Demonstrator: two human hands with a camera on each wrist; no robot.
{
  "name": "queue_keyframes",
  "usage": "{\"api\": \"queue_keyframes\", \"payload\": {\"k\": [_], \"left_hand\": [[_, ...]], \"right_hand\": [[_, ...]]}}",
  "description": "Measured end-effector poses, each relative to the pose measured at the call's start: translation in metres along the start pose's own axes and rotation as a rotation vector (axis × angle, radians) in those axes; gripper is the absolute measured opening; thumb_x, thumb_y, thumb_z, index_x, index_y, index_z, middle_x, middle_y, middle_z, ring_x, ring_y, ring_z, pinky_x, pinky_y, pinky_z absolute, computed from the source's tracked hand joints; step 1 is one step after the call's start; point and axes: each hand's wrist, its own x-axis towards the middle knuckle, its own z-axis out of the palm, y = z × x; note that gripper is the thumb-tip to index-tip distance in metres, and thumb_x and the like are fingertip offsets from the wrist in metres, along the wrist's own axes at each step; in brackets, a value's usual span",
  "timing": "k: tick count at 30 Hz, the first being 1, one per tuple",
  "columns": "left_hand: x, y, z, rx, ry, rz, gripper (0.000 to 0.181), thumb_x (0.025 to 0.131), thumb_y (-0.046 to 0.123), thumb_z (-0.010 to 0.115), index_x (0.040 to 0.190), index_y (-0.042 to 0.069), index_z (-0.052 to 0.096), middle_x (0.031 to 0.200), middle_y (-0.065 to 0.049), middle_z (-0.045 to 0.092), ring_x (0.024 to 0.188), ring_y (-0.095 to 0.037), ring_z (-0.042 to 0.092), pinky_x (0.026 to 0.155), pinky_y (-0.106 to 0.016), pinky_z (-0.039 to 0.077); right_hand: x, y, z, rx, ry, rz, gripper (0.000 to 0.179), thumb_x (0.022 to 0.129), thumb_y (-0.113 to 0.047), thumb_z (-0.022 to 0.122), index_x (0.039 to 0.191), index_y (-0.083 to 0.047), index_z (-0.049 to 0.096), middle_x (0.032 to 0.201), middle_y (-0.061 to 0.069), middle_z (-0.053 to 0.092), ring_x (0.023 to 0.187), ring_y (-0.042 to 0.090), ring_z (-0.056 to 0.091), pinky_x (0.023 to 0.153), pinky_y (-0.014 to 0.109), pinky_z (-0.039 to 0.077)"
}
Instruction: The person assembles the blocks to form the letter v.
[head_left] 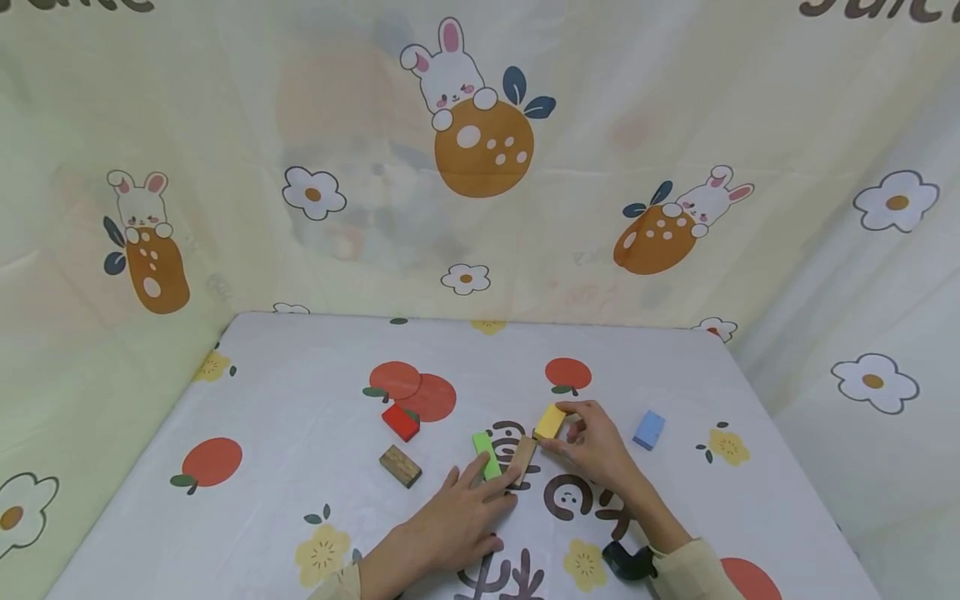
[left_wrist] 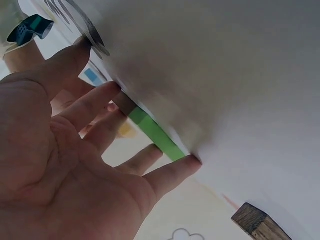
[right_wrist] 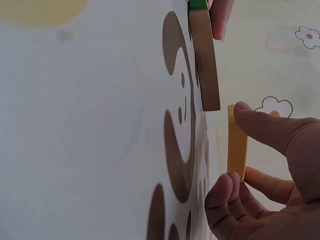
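Note:
In the head view my left hand (head_left: 453, 525) lies low over the table with its fingers spread. Its fingertips are at a green block (head_left: 482, 444) and a light-brown wooden block (head_left: 524, 456), which lie at an angle to each other. The left wrist view shows the fingers fairly straight along the green block (left_wrist: 157, 134). My right hand (head_left: 600, 446) pinches a yellow block (head_left: 550, 422) by its two ends, between thumb and fingers. Seen from the right wrist, the yellow block (right_wrist: 237, 145) is just beyond the end of the light-brown block (right_wrist: 205, 60).
Left of the hands lie a red block (head_left: 401, 422) and a dark wood-grained block (head_left: 401, 466). A blue block (head_left: 648, 429) is at the right. A black wrist device (head_left: 628, 562) sits at the right cuff. Printed cloth covers the table (head_left: 300, 358) and hangs behind it.

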Motion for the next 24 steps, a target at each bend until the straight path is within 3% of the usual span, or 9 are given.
{"api": "queue_keyframes", "payload": {"k": [24], "left_hand": [[-0.002,0.0,-0.001,-0.016,0.006,0.003,0.054,0.098,0.045,0.073,0.149,0.033,0.06,0.174,0.012,0.032,0.161,-0.036,0.032,0.116,-0.065,0.046]], "right_hand": [[0.011,-0.008,0.007,-0.006,-0.045,-0.021,0.067,0.086,-0.023,0.089,0.143,0.0,0.061,0.121,0.018,0.058,0.084,0.016,0.054,0.066,0.019,0.044]]}}
